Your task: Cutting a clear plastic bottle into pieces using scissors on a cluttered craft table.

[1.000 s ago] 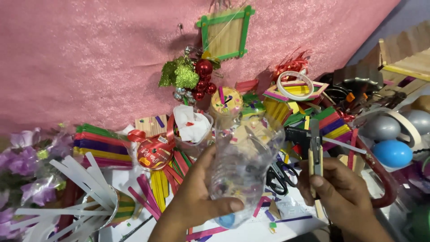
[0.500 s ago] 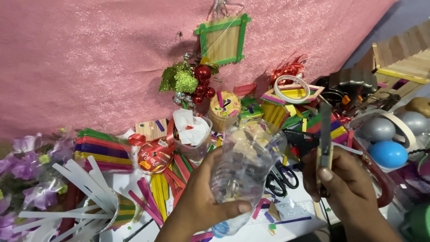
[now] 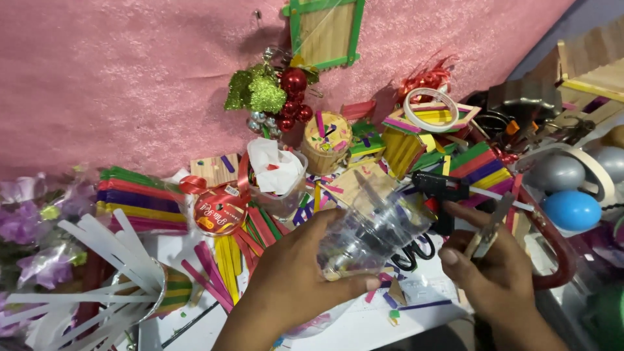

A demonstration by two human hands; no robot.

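So my left hand (image 3: 296, 276) is still wrapped around the clear plastic bottle (image 3: 370, 237) over the table, and my right hand (image 3: 497, 273), fingers pinching the craft knife (image 3: 487, 227), has tilted its blade toward the bottle.

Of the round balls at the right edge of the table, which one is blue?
The blue ball lies nearest the right hand, just beyond the red curved handle. The two others, one directly above it and one further right, are silver-grey.
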